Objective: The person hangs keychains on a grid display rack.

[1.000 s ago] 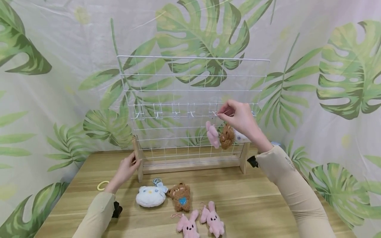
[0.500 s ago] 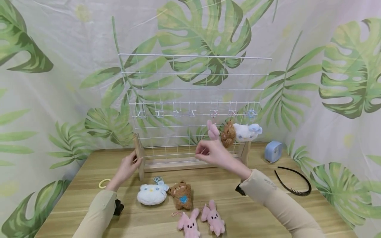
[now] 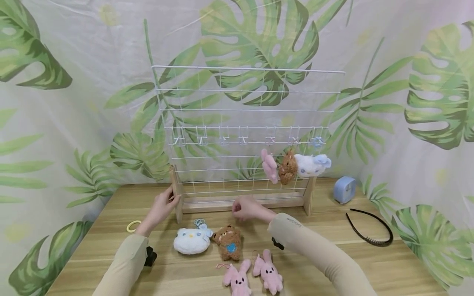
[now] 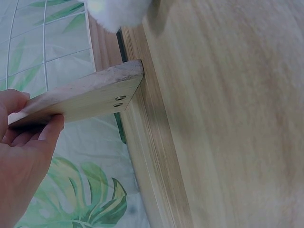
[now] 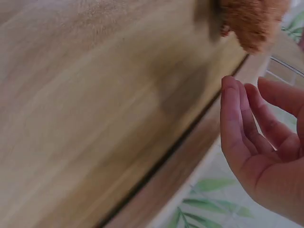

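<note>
My left hand [image 3: 164,204] grips the left wooden upright [image 4: 95,90] of a white wire grid rack [image 3: 244,110], thumb on one face and fingers on the other. Low in front of the rack's base, my right hand [image 3: 247,208] holds nothing, its fingers [image 5: 231,114] loosely bent. Just in front of it lies a brown plush bear [image 3: 228,243] with a blue heart. To the bear's left is a white plush head [image 3: 191,241] with a blue bow; nearer me lie two pink plush bunnies [image 3: 268,272]. Another bunny [image 3: 269,166], bear [image 3: 288,167] and white plush [image 3: 310,165] hang from hooks at the right.
Several bare hooks [image 3: 201,139] sit along the grid's left and middle. A blue clock [image 3: 345,189] and a black headband [image 3: 385,240] are on the table's right side. A yellow ring [image 3: 133,226] lies by the left forearm. A leaf-print cloth [image 3: 237,37] hangs behind.
My right hand has come away from the hook with the hanging pink bunny and moved down and left to the table before the rack. The left hand stays on the upright.
</note>
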Motion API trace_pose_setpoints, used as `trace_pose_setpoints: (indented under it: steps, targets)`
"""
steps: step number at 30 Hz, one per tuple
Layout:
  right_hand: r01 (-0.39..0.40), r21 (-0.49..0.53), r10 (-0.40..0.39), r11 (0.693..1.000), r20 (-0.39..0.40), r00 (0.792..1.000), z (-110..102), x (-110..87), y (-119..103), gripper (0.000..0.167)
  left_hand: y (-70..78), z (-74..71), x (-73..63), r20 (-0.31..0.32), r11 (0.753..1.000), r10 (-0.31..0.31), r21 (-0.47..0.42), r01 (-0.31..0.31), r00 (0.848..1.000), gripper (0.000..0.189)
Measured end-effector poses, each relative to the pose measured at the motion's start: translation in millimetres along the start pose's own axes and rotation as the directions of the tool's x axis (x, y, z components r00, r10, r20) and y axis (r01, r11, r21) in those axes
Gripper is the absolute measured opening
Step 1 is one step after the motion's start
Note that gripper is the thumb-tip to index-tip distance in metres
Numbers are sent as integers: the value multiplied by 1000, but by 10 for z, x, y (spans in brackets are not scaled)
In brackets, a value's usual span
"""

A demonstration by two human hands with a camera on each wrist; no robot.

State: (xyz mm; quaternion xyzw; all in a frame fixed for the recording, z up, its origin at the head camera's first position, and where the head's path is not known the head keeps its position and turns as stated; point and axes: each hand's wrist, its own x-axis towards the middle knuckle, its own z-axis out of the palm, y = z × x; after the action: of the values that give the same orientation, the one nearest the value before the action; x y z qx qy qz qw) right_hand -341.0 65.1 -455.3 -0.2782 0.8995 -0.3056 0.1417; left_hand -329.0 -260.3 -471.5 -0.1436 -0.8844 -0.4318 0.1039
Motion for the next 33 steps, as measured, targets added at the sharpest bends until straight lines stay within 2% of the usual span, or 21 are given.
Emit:
trace_pose_setpoints:
  steps: [7, 16, 24, 33]
  targets:
    - [-41, -88, 47, 995, 63, 997, 151, 132, -13, 10, -3, 7, 9, 5, 1000, -12, -4, 12, 1000, 47]
    - [-92, -73, 99, 993, 103, 990, 230, 146, -41, 12, -5, -3, 3, 5, 1000, -18, -7, 18, 1000, 47]
    - [-54, -148, 67, 988, 79, 995, 284, 147, -60, 18, -13, 1, 4, 5, 1000, -15, 2, 15, 1000, 50]
    - [-91, -131, 103, 987, 84, 991, 277, 143, -91, 21, -7, -5, 0, 5, 1000, -12, 5, 12, 1000, 48]
